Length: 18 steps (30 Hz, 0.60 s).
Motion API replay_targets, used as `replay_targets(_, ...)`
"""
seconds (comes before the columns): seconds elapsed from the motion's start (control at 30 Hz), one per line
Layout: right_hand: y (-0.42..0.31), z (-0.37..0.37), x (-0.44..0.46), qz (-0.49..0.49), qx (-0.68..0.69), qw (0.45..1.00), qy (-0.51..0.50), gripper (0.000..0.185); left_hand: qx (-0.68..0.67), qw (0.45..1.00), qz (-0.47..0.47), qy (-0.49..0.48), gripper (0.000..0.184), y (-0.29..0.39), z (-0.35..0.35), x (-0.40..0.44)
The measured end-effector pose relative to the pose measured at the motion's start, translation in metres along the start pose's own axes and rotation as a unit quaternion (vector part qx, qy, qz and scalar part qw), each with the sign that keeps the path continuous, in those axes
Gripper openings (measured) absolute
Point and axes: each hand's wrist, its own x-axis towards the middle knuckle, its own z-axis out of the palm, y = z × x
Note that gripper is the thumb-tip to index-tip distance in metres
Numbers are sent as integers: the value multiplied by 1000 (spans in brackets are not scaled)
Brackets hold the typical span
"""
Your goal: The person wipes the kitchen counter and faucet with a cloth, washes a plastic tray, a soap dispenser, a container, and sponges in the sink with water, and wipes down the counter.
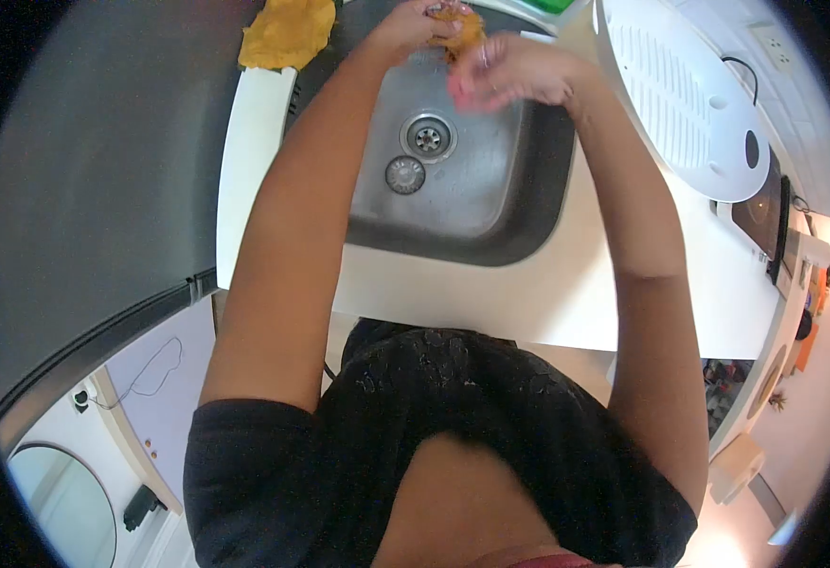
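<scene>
At the top of the head view, my left hand is closed on an orange-yellow scrubber or cloth, whose exact kind I cannot make out. My right hand is just right of it, over the sink, with fingers smeared by motion. A pinkish patch shows at its fingertips; whether that is skin or a held thing is unclear. Below both hands lies the drain, with a round strainer beside it on the sink floor.
A yellow cloth hangs over the corner at upper left, near a large dark panel. A white slotted drying rack stands right of the sink on the white counter. Behind it is a dark appliance.
</scene>
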Motion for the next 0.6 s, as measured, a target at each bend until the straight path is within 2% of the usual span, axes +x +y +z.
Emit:
replay_targets(0.03,3,13,-9,51,-84,992,-78,29,-19,1000,0,6,26,21,10,-13)
replay_targets(0.07,21,29,-11,113,-109,977,-145,30,-37,999,1,10,16,31,17,-22)
replay_targets(0.1,45,43,-10,174,-134,953,-210,31,-37,999,28,14,22,19,12,-15)
replay_targets(0.13,62,51,-10,177,-130,952,-211,31,-42,999,25,13,22,16,11,-17)
replay_targets(0.17,74,55,-9,154,-318,917,-183,31,14,1000,-3,17,23,16,9,-18)
replay_targets(0.2,73,60,-10,123,-494,847,-150,31,69,997,-32,22,25,17,8,-20)
replay_targets(0.23,64,49,-12,171,-381,907,-55,34,68,997,-30,25,25,16,10,-25)
replay_targets(0.27,55,41,-19,183,-175,964,80,37,104,994,-36,2,29,14,12,-32)
replay_targets(0.33,30,39,-16,100,-92,961,242,44,146,988,-36,-14,34,21,22,-51)
replay_targets(0.37,39,33,-5,95,-94,961,241,44,127,990,-57,32,33,21,32,-61)
replay_targets(0.4,61,24,15,-52,-214,921,322,46,106,988,-78,78,33,19,39,-67)
replay_targets(0.43,80,21,30,-198,-324,840,389,48,-32,992,-91,85,41,3,38,-65)
replay_targets(0.47,93,25,39,-201,-325,839,388,48,-30,992,-89,87,41,6,40,-69)
replay_targets(0.53,111,32,61,-184,-140,898,373,52,-55,969,-169,174,53,15,44,-88)
replay_targets(0.57,121,35,70,-180,-93,904,377,45,23,963,-225,146,61,23,39,-97)
replay_targets(0.6,119,37,77,-183,-92,905,372,45,23,962,-226,152,61,19,34,-108)
